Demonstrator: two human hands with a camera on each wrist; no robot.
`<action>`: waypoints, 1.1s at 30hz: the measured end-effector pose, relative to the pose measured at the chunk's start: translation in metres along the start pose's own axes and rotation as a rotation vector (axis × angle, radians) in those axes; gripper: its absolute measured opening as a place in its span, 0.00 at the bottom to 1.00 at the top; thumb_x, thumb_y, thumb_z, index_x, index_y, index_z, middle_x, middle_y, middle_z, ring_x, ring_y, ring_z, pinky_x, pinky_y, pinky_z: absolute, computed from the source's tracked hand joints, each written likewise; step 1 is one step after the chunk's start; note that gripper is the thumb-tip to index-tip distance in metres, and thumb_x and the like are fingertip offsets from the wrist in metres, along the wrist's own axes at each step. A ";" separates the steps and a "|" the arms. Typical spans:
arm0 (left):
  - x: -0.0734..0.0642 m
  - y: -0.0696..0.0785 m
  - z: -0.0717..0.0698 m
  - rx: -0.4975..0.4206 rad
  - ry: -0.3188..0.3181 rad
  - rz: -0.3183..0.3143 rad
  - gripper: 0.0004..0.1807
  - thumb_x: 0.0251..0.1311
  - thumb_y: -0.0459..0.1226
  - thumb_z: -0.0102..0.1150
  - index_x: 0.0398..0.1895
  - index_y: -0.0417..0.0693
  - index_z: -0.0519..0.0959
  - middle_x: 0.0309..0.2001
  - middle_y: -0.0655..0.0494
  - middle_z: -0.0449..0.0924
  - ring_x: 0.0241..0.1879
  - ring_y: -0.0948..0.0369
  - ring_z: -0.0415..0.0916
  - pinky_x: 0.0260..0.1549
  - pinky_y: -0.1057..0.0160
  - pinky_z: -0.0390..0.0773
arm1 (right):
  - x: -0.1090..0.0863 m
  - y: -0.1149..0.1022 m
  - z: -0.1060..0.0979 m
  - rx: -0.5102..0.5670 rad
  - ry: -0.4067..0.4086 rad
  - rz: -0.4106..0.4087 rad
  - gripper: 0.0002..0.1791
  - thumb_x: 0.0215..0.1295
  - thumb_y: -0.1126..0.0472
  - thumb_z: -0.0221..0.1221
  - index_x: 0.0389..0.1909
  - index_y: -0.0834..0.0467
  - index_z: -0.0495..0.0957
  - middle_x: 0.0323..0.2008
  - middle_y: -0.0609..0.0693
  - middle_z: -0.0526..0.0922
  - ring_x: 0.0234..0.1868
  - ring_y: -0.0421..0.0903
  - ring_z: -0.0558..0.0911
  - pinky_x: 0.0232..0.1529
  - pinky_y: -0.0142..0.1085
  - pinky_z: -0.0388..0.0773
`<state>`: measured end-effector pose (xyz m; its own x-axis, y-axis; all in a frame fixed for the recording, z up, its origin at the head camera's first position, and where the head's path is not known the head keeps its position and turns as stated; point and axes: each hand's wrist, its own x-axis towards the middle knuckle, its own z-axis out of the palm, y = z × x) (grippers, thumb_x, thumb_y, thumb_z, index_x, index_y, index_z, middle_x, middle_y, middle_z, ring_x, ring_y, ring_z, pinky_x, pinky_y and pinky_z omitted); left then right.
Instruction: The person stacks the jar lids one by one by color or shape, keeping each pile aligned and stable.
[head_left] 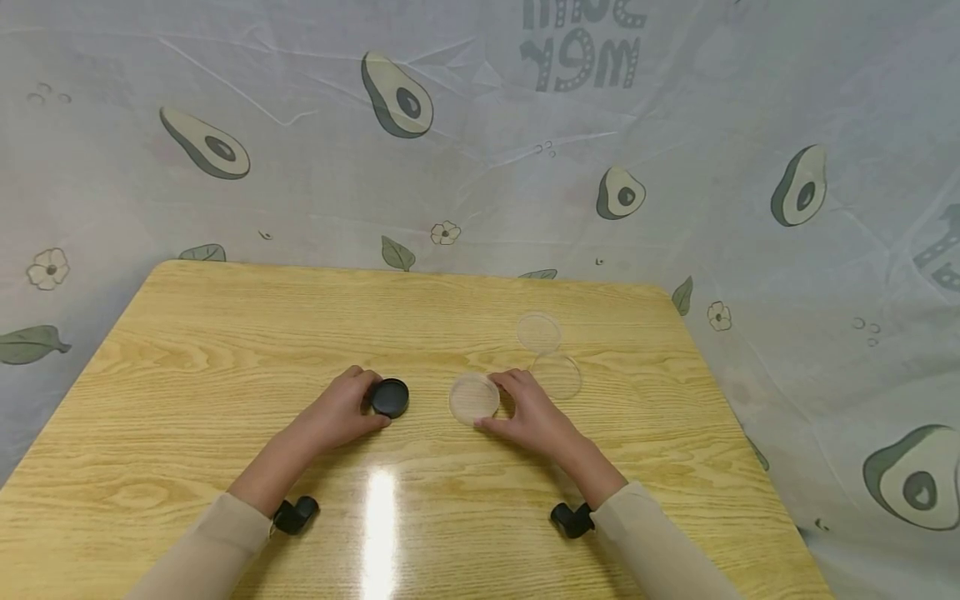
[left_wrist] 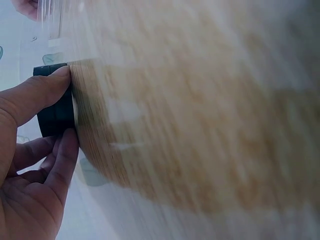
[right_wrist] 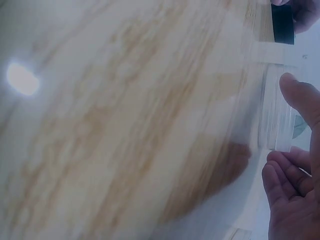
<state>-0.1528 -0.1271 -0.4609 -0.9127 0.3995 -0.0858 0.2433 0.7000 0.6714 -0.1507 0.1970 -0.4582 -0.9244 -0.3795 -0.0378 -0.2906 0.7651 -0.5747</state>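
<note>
Nearest, beige sleeves (head_left: 206, 542) are seen, with a small black device (head_left: 296, 515) at each wrist. A glossy wooden table (head_left: 465, 533) is spread beneath, light yellow-brown and wavy-grained; a strip of glare (head_left: 380, 533) is reflected between the forearms. Toward mid-table, a black round container (head_left: 390, 400) is gripped at its side between thumb and fingers of the left hand (head_left: 341, 412). To its right, well apart from it, a clear round dish (head_left: 474, 398) is pinched at its rim by the right hand (head_left: 536, 421), thumb on the near side, fingers on the far. Both are rested on the table. Just beyond the right hand, a clear disc (head_left: 556, 377) is laid; behind it, a second clear disc (head_left: 538, 333). Whether the two touch cannot be told.

The far edge is backed by a creased pale grey cloth (head_left: 300, 208), also hung along the right; avocados, leaves and flowers are printed on it. Highest, grey lettering (head_left: 581, 62) appears reversed: "mer" can be read in the lower row; the upper is cut off.
</note>
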 end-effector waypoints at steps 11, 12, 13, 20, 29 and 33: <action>0.001 0.000 0.000 -0.005 -0.001 -0.007 0.28 0.59 0.37 0.77 0.57 0.33 0.78 0.48 0.40 0.76 0.40 0.55 0.74 0.43 0.54 0.78 | -0.001 0.000 0.000 0.004 -0.014 0.003 0.40 0.61 0.47 0.75 0.69 0.62 0.74 0.62 0.57 0.79 0.63 0.54 0.77 0.65 0.52 0.77; 0.001 0.000 0.000 -0.008 -0.001 -0.009 0.27 0.59 0.37 0.77 0.57 0.33 0.78 0.48 0.40 0.76 0.40 0.55 0.74 0.43 0.54 0.78 | -0.001 0.000 0.000 0.002 -0.015 0.003 0.40 0.61 0.47 0.75 0.69 0.63 0.74 0.61 0.57 0.79 0.62 0.53 0.77 0.64 0.51 0.77; 0.000 0.000 0.000 -0.010 -0.002 -0.007 0.28 0.59 0.37 0.77 0.57 0.32 0.77 0.48 0.40 0.76 0.40 0.55 0.74 0.42 0.54 0.78 | -0.001 0.000 0.000 0.000 -0.017 0.004 0.41 0.61 0.47 0.75 0.69 0.63 0.74 0.61 0.58 0.79 0.62 0.53 0.77 0.64 0.51 0.77; 0.000 0.000 0.001 -0.008 -0.003 -0.008 0.28 0.59 0.36 0.77 0.58 0.32 0.77 0.48 0.40 0.76 0.40 0.55 0.74 0.42 0.54 0.78 | -0.001 -0.003 -0.001 -0.005 -0.024 0.012 0.41 0.62 0.48 0.74 0.70 0.65 0.72 0.60 0.58 0.79 0.58 0.52 0.77 0.61 0.50 0.77; 0.001 -0.003 0.002 -0.004 -0.001 -0.004 0.28 0.59 0.36 0.76 0.58 0.31 0.77 0.48 0.40 0.76 0.39 0.55 0.74 0.42 0.55 0.77 | -0.002 0.000 0.003 0.004 -0.027 0.011 0.43 0.63 0.48 0.74 0.73 0.63 0.70 0.61 0.58 0.78 0.56 0.50 0.76 0.61 0.50 0.77; 0.001 -0.003 0.002 -0.002 0.008 0.002 0.27 0.59 0.36 0.76 0.58 0.31 0.77 0.48 0.40 0.76 0.39 0.55 0.74 0.42 0.54 0.78 | -0.002 0.001 0.003 0.002 -0.020 0.004 0.43 0.63 0.48 0.74 0.73 0.63 0.69 0.60 0.58 0.78 0.56 0.50 0.76 0.60 0.50 0.77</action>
<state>-0.1541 -0.1277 -0.4648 -0.9148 0.3963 -0.0783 0.2448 0.6980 0.6729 -0.1481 0.1970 -0.4611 -0.9206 -0.3864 -0.0562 -0.2861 0.7654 -0.5764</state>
